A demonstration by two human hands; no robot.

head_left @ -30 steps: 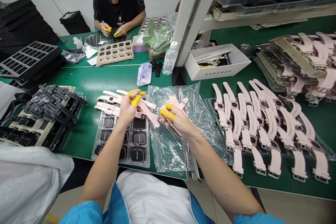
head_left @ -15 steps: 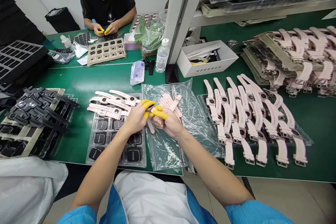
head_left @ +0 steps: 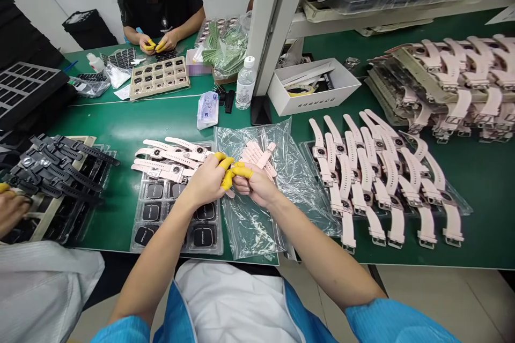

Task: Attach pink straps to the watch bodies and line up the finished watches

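My left hand and my right hand meet above the middle of the table, yellow covers on several fingertips. Both are closed around something small that the fingers mostly hide; a piece of pink strap hangs just below them. Behind my right hand, loose pink straps lie on a clear plastic bag. Under my left forearm sits a clear tray of black square watch pieces, with pink-strapped watches laid across its back part.
Rows of pink-strapped watches lie to the right, stacked trays behind them. A white box and bottle stand at the back. Dark straps and another person's hand are at left; someone works opposite.
My fingers have drawn closer together around the small item, and the hanging strap shows less. Another person's hand has come in at the left edge. The view has shifted slightly.
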